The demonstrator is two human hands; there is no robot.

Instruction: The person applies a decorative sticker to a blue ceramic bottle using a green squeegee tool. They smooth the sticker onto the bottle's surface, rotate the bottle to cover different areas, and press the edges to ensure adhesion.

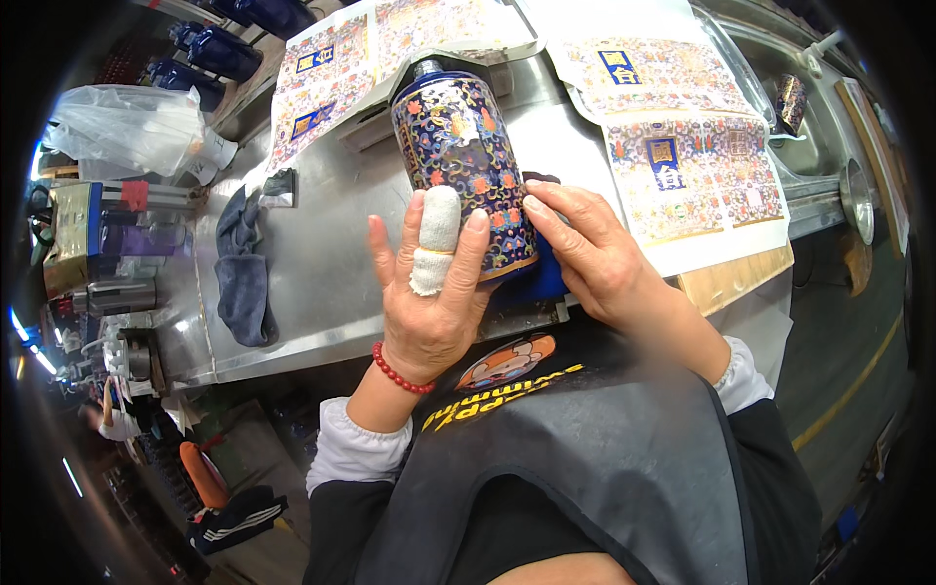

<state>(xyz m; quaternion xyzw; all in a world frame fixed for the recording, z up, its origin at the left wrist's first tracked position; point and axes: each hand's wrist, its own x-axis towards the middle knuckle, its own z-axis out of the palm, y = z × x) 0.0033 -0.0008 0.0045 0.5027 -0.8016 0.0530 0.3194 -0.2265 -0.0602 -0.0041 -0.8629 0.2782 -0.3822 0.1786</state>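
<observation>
A dark blue bottle [458, 146] with a colourful floral decal lies tilted on a dark blue pad [552, 283], its neck pointing away from me. My left hand [434, 292] rests against its near left side, fingers stretched out and apart. One of those fingers wears a whitish cloth cover [439, 229], and a red bead bracelet circles the wrist. My right hand [595, 258] is at the bottle's right edge, with bent fingers drawn together and their tips pressed to it. Its palm side is hidden. Printed floral decal sheets [692, 175] lie to the right.
More decal sheets [322, 83] are at the back left. A dark cloth [244, 273] lies on the metal table [322, 253]. Clear plastic [127, 127] and several blue bottles [219, 51] stand further left. At the right is a metal sink [814, 161] with a patterned bottle [791, 103].
</observation>
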